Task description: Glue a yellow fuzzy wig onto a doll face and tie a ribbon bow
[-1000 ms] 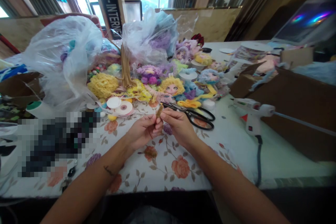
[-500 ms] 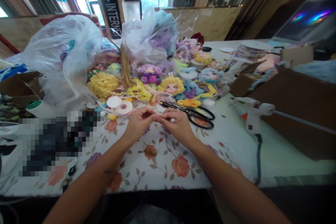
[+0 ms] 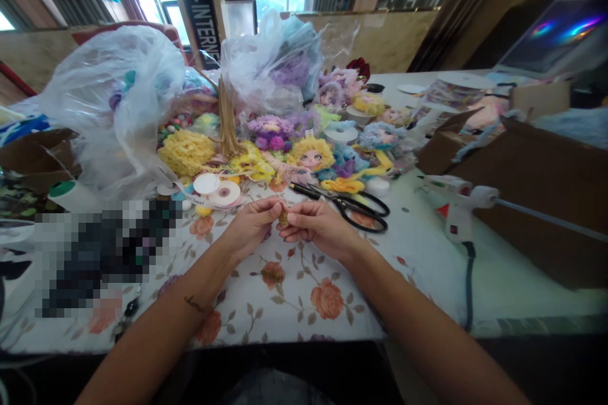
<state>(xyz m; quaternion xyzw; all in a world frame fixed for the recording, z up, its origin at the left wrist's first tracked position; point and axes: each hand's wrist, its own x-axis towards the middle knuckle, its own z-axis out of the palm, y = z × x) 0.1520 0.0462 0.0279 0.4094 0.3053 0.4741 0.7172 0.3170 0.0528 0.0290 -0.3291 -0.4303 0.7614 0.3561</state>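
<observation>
My left hand [image 3: 256,221] and my right hand [image 3: 313,224] meet above the flowered tablecloth [image 3: 294,304], fingers closed. Between their fingertips is a small gold-coloured piece [image 3: 284,216], mostly covered by the fingers; its shape cannot be made out. Black-handled scissors [image 3: 354,205] lie just beyond my right hand, with a dark pen-like thing beside the blades. Left of my left hand are white ribbon spools [image 3: 225,193]. A doll head with curly yellow hair [image 3: 311,157] lies beyond my hands.
Plastic bags [image 3: 137,76], yellow yarn [image 3: 187,153] and other dolls are heaped at the back. A white glue gun [image 3: 458,221] stands on the right by a cardboard box [image 3: 536,202]. A white thread cone [image 3: 71,195] lies at the left.
The fingers have shifted and turned, so the gold-coloured piece between them now shows. My left wrist has rotated, bringing a small tattoo into sight.
</observation>
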